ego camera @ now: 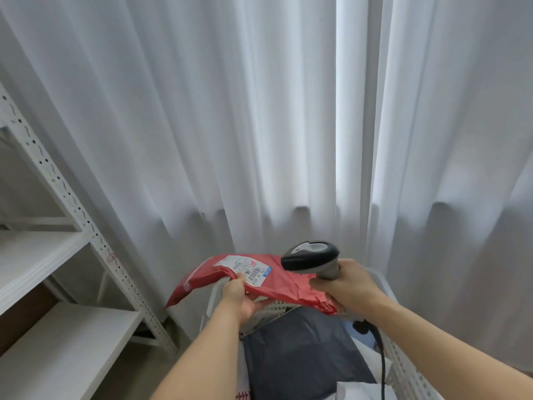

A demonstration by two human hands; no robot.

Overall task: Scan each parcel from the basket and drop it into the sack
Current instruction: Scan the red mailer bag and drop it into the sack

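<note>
Now my left hand [240, 295] pinches the red parcel [259, 281], long axis left-right; my right hand [343, 287] grips the scanner [310, 256] just right of the label [245, 268].

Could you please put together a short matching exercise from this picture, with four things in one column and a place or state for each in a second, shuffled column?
Things:
1. red parcel
2. scanner
3. dark parcel
4. shelving unit

Places or states:
A. lying in the basket, below the hands
B. standing at the left, in front of the curtain
C. held up by the left hand, label facing up
D. gripped by the right hand, head over the label

Pairs: 1-C, 2-D, 3-A, 4-B
</note>
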